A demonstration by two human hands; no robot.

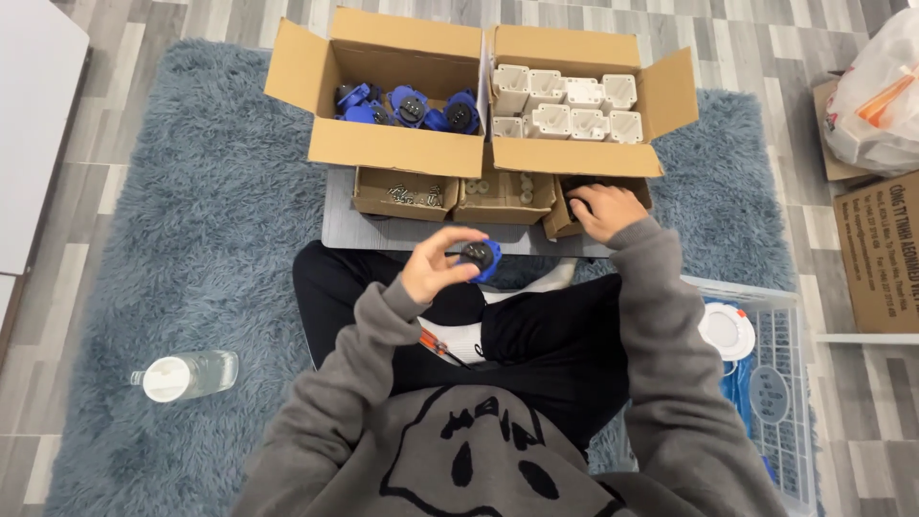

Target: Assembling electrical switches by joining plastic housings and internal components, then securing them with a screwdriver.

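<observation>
Head view, looking down on a person sitting cross-legged on a shaggy grey-blue rug (191,239). Nearest, an orange-handled screwdriver (436,345) lies untouched on the lap. Just above it the left hand (436,268) is closed around a round blue plastic connector with a black face (479,257), held over the near edge of a low grey board (345,225). The right hand (603,211) reaches into the rightmost small cardboard tray (560,220) at the board's near right corner; its fingers are curled, but I cannot tell whether they grip anything. Two more small trays (402,194) hold loose small parts. Beyond, a large cardboard box of blue connectors (407,107) and another of white square housings (570,105) look well stocked, so much appears left to do. Open rug lies left, apart from a lying clear bottle (187,375); a white wire basket (785,383) crowds the right.
</observation>
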